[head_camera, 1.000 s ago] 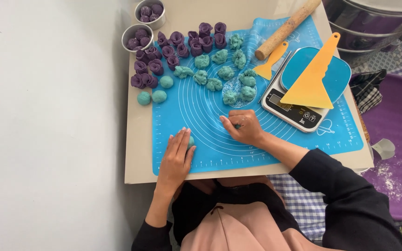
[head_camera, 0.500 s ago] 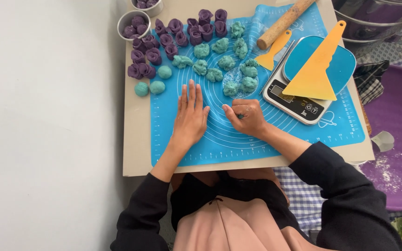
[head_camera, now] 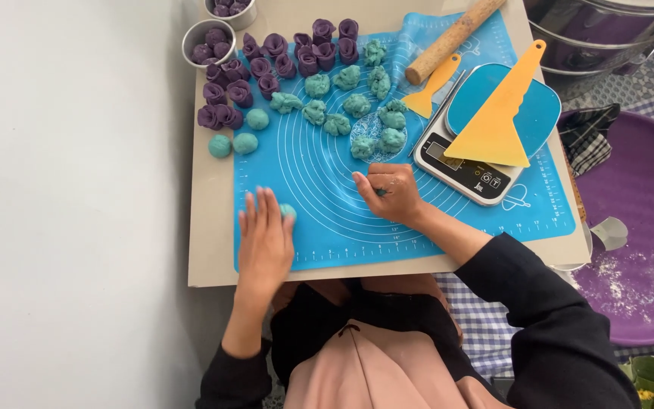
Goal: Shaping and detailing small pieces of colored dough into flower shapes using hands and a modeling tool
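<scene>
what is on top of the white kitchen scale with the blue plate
A yellow plastic scraper lies flat across the white kitchen scale, covering much of its blue plate. The scale's display shows, too small to read. Nothing else sits there.

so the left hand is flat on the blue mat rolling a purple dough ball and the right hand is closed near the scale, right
Not quite: the dough ball under the left hand is teal, not purple, as the head view shows. The purple pieces sit at the far end of the blue mat. The rest holds: the left hand lies flat on the mat, and the right hand is closed near the scale.
</scene>
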